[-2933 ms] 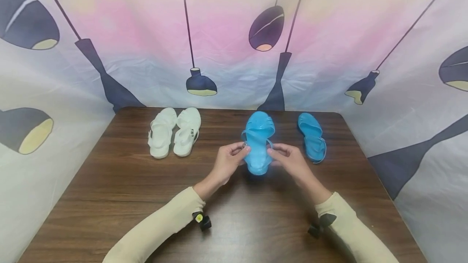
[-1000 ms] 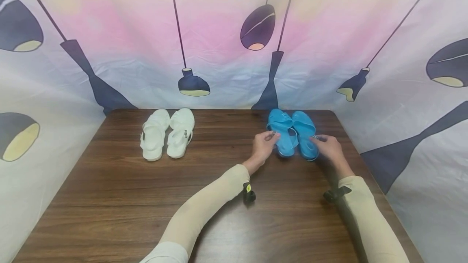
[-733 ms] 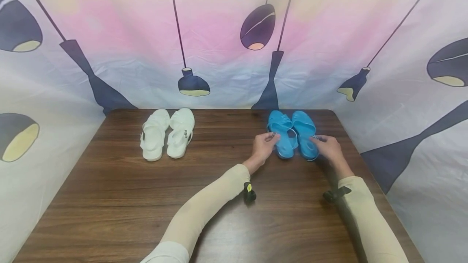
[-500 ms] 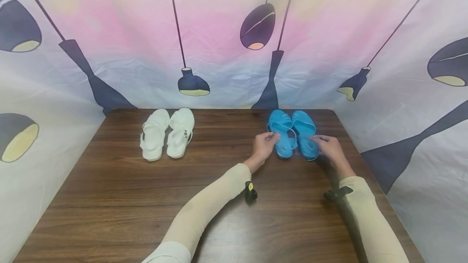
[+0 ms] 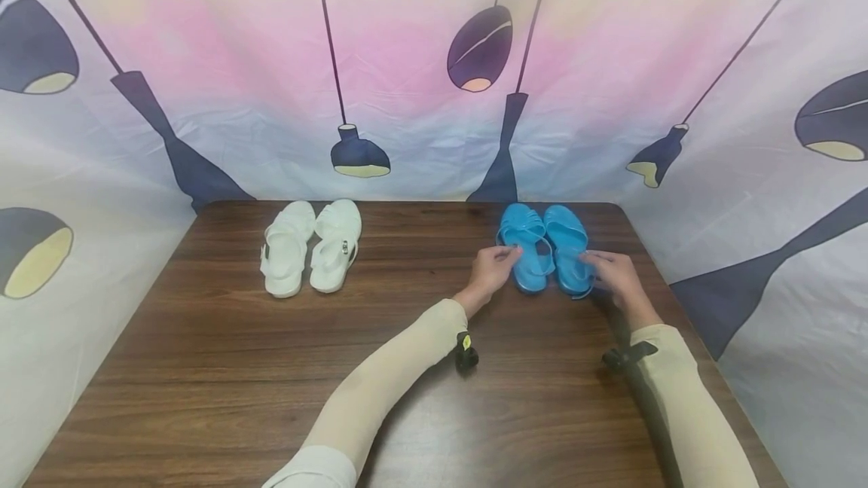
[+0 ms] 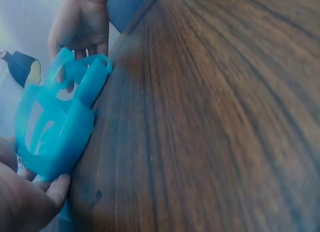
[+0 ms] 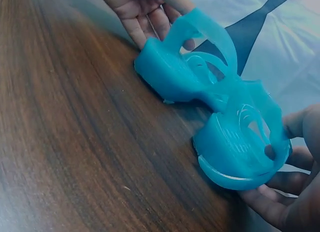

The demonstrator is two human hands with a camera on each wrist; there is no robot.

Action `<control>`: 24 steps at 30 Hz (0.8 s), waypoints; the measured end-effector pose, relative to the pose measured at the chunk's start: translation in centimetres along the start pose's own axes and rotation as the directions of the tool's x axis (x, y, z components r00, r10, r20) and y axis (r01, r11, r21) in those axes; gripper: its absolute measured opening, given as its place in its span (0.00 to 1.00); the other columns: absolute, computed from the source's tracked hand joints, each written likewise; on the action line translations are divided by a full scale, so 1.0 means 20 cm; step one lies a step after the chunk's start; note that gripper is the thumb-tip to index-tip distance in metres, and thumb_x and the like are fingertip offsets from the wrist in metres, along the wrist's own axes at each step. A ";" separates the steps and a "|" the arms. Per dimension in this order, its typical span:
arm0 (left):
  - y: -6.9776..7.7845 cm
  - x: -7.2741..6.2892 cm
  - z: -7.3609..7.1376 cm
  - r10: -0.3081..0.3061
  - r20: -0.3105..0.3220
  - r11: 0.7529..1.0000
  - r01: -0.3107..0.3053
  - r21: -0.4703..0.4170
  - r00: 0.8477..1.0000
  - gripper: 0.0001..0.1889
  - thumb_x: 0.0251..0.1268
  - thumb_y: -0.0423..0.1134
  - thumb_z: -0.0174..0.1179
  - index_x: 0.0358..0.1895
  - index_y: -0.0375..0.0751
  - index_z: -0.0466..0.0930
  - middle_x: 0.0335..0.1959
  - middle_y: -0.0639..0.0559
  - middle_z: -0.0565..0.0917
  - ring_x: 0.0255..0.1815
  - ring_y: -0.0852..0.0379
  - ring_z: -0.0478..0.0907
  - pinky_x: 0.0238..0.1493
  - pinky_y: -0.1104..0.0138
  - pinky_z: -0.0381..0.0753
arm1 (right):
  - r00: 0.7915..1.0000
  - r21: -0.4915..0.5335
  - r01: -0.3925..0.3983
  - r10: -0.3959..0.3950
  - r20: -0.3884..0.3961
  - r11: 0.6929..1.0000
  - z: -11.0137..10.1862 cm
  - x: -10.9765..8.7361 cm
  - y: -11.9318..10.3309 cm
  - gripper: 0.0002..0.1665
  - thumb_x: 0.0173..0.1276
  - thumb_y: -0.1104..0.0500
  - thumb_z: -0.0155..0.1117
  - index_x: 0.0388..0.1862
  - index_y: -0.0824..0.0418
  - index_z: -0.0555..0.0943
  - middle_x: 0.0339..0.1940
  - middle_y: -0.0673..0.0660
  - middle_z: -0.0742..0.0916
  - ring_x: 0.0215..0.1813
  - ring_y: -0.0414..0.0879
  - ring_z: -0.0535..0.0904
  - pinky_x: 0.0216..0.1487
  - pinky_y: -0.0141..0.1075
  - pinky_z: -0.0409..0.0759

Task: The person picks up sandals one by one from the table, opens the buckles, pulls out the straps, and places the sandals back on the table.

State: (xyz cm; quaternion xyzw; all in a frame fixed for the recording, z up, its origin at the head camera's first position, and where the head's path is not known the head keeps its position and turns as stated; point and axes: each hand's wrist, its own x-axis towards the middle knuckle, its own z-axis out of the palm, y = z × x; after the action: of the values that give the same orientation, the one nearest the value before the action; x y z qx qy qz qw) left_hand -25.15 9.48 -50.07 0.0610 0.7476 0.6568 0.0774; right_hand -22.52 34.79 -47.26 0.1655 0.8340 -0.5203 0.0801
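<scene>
Two blue sandals stand side by side at the back right of the table, toes toward the wall. My left hand [image 5: 490, 272] pinches the side strap of the left blue sandal [image 5: 526, 276]; in the left wrist view, the thumb lies low against its sole. On the right blue sandal [image 5: 566, 228], my right hand [image 5: 618, 277] grips the outer side near the heel. The right wrist view shows fingers about the strap and one fingertip inside the right sandal [image 7: 235, 147]. Both soles appear to rest on the table. The hands partly cover the buckles.
A pair of white sandals, the left one [image 5: 283, 254] and the right one [image 5: 336, 247], stands at the back left of the brown wooden table [image 5: 203, 367]. Behind the table hangs a cloth [image 5: 407, 81] printed with dark lamps.
Both hands have moved right; the left blue sandal went from mid-table, held by both hands, to beside the other one. My right hand moved onto the right sandal. Lately, only slight finger shifts.
</scene>
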 end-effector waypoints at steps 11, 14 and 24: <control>0.02 -0.02 -0.05 0.018 0.037 0.999 -0.020 0.048 0.999 0.23 0.77 0.52 0.58 0.62 0.39 0.81 0.60 0.46 0.84 0.63 0.49 0.80 0.61 0.58 0.81 | 0.999 0.049 0.013 -0.011 -0.038 0.999 -0.01 -0.01 0.00 0.41 0.79 0.42 0.56 0.77 0.68 0.65 0.77 0.71 0.68 0.77 0.65 0.65 0.71 0.55 0.70; 0.03 -0.03 -0.08 0.041 0.026 0.997 -0.043 0.066 0.999 0.22 0.77 0.52 0.58 0.61 0.40 0.82 0.59 0.47 0.85 0.62 0.50 0.80 0.60 0.59 0.81 | 0.999 0.052 0.018 -0.016 -0.052 0.998 -0.02 -0.01 0.01 0.42 0.78 0.40 0.57 0.78 0.67 0.65 0.77 0.70 0.68 0.76 0.65 0.66 0.70 0.55 0.71; 0.04 -0.05 -0.15 0.168 -0.037 0.980 -0.163 0.111 0.985 0.17 0.78 0.47 0.58 0.58 0.41 0.83 0.55 0.49 0.86 0.60 0.54 0.81 0.60 0.61 0.81 | 0.996 0.099 -0.006 0.014 -0.088 0.995 -0.03 -0.04 -0.02 0.42 0.76 0.41 0.60 0.78 0.65 0.65 0.77 0.69 0.69 0.76 0.65 0.67 0.70 0.55 0.71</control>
State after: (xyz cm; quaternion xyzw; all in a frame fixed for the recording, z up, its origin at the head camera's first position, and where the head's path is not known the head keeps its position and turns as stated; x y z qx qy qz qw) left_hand -24.82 6.51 -48.80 0.1119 0.7759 0.6209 0.0021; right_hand -21.85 34.96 -46.33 0.1963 0.8091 -0.5526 0.0375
